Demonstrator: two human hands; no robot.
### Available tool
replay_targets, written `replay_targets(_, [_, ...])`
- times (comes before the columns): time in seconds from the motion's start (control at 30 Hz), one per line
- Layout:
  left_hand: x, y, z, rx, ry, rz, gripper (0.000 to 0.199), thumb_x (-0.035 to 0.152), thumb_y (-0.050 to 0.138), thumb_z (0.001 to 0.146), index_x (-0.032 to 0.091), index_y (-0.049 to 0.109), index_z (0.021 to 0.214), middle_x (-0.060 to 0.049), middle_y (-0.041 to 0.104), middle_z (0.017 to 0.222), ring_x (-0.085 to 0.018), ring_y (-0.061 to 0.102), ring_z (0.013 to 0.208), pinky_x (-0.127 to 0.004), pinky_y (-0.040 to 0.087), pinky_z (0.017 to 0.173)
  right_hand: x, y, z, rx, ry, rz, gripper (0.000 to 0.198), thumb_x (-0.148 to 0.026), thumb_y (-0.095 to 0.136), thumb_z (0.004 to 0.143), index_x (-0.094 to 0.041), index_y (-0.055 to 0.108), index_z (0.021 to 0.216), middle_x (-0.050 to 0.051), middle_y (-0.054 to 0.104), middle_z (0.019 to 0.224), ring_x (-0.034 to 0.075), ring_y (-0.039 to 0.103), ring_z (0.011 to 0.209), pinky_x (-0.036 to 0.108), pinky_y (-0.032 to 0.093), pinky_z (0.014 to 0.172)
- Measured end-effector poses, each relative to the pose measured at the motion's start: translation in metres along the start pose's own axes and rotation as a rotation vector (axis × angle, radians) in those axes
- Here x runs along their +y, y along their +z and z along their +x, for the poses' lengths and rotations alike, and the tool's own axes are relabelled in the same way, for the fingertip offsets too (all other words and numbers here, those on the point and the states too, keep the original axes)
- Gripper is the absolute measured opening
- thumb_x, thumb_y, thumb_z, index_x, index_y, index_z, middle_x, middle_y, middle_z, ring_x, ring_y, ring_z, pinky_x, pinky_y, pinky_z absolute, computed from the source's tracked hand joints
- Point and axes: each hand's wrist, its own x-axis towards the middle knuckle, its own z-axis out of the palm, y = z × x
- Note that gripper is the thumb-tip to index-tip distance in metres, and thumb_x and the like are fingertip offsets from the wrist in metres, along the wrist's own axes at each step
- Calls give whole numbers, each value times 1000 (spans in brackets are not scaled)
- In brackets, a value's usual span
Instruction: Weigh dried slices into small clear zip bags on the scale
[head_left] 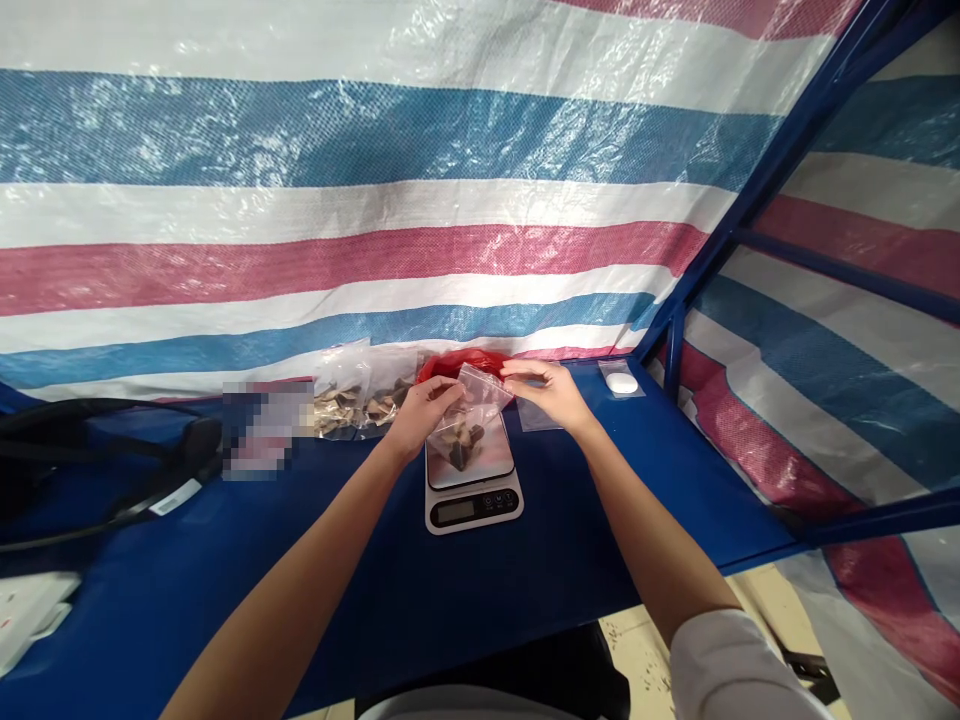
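A clear zip bag [480,392] with brown dried pieces [459,440] at its bottom hangs over the kitchen scale [471,492]. My left hand [427,412] pinches the bag's upper left corner. At the upper right corner my right hand [549,390] grips it with thumb and fingers. The bag's lower end is over the scale's shiny plate; whether it rests there I cannot tell. The scale's display looks dark. Behind the bag lies a red plastic bag [469,358], partly hidden by my hands.
Filled clear bags of dried pieces [341,405] stand left of my left hand. Flat clear bags [536,415] lie under my right hand. A white rounded object [621,383] sits on a small bag at the right. Black straps [150,460] and a white power strip [34,610] are at the left.
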Motion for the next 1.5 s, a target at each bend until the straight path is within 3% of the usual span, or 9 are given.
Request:
replay_targets(0.1, [-6,10,-6,122,-23,-156,39,50,84,70,17,71,86,-6,77,89,-19,71,81,-32,58,76,6,6,-3,86,204,110,46,-51,87,68,-23,80,104,6,80,105,25,75,97,39,63,86])
replay_targets(0.2, [-7,21,-14,170,-19,-241,41,50,85,70,17,68,88,-4,75,89,-18,71,80,-33,59,78,9,15,-3,50,305,179,43,-55,86,69,-22,81,96,6,80,92,24,76,87,37,64,77])
replay_targets(0.4, [-6,25,-14,128,-111,-256,45,53,84,73,15,72,94,-6,75,88,-14,69,68,-27,56,65,13,26,0,36,297,272,40,-52,89,62,-21,80,86,3,78,82,22,74,81,33,63,69])
replay_targets(0.63, [-21,16,5,132,64,-141,44,56,83,72,14,78,82,-7,77,81,-17,68,69,-30,57,71,27,32,-5,102,292,340,38,-52,87,64,-21,79,85,2,77,79,18,72,74,30,62,66])
replay_targets(0.77, [-27,7,9,173,135,-19,39,54,85,71,16,79,76,-4,74,71,-17,65,64,-29,55,67,31,37,-7,173,279,284,39,-56,85,64,-22,78,82,2,75,76,19,71,73,31,62,64])
replay_targets(1.03, [-34,-10,2,108,120,-27,38,54,87,69,17,79,72,-5,75,71,-18,66,64,-31,57,70,37,42,-12,246,228,241,40,-59,83,66,-23,77,80,3,76,77,21,72,73,35,63,66])
replay_targets(1.23, [-35,-13,1,162,117,-72,31,49,86,71,18,80,75,-5,76,72,-19,68,66,-32,57,69,39,41,-16,200,238,237,34,-56,82,70,-23,77,78,3,75,75,20,71,70,32,62,62])
replay_targets(1.5, [-44,-18,1,187,122,-82,36,53,87,68,19,81,77,-5,76,72,-20,69,67,-33,58,69,42,44,-17,193,240,230,38,-58,83,66,-23,77,77,3,75,72,21,71,67,32,60,56])
